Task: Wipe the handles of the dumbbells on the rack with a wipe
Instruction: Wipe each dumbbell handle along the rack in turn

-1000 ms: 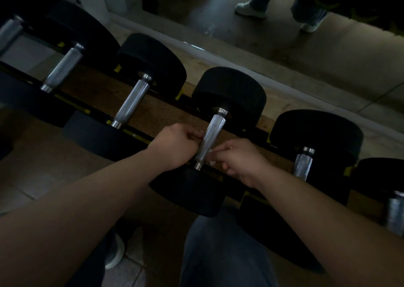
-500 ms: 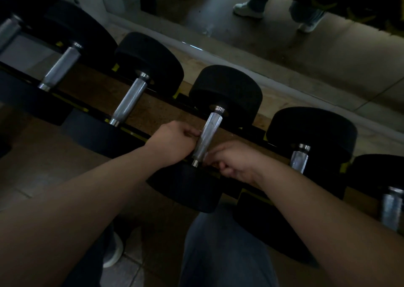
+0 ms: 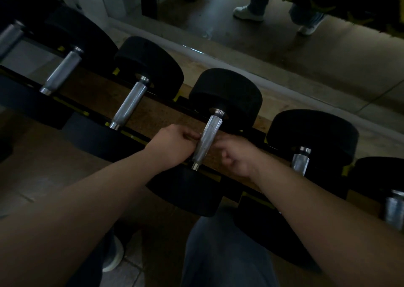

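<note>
Step in hand: the wiping of one handle is judged to be under way, at the dumbbell in the middle of the row.
Dumbbell: a black round-headed dumbbell (image 3: 225, 98) is laid across the black rack with yellow markings (image 3: 131, 133), which runs from 10 o'clock to 4 o'clock through the view.
Handle: its knurled silver metal handle (image 3: 206, 142) is seen bare on top, just above the picture's centre, and is pointed towards 1 o'clock.
Left hand: the left hand (image 3: 175, 144) is set at 9 o'clock of the handle, with its fingers curled in and touching the handle's side. What is pinched, if anything, cannot be told.
Right hand: the right hand (image 3: 238, 155) is set at 3 o'clock of the handle, with its fingers curled just beside it. Whether anything is grasped cannot be told.
Wipe: the wipe is not plainly seen. It is presumed to be passed beneath the handle between the two hands, hidden in shadow.
Neighbours: a second silver handle (image 3: 129, 105) is found at 10 o'clock and a third silver handle (image 3: 300, 163) at 3 o'clock, neither touched by a hand.
Progress: which handles are already wiped cannot be read from their surfaces.
Next move: the underside and both ends of the handle are to be covered, which calls for the wipe to be drawn along the whole knurled length. After that both hands are to be shifted to a neighbouring handle, probably the one at 3 o'clock.
</note>
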